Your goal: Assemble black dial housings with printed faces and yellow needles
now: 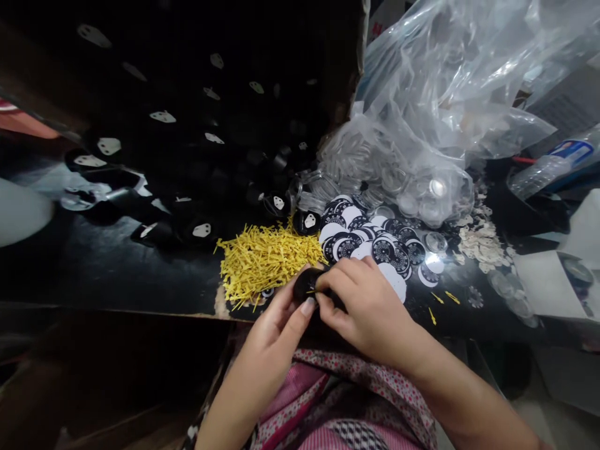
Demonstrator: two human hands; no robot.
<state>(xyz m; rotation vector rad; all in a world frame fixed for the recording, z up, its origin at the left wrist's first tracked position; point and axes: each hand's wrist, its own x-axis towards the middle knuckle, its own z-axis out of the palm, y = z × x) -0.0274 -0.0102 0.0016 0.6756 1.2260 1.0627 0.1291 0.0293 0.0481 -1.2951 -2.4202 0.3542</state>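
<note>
My left hand (pixel 275 326) is closed around a small black round gauge case (pixel 304 281), held just over the table's front edge with its face turned up. The fingers of my right hand (pixel 363 303) pinch at that face, where a thin yellow pointer (pixel 311 292) shows by the fingertips; its far end is hidden. Just beyond my left hand lies a heap of yellow pointers (pixel 269 256). Past my right hand is a spread of black-and-white dial discs (pixel 384 250), some turned white side up.
Black cases with pale plates (pixel 201 230) lie at the left and back. Clear round covers (pixel 356 162) spill from a plastic bag (pixel 450 81) at the back right. Farther right are small cream parts (pixel 480 240) and a white box (pixel 546 284). Loose yellow pointers (pixel 452 297) lie near the front edge.
</note>
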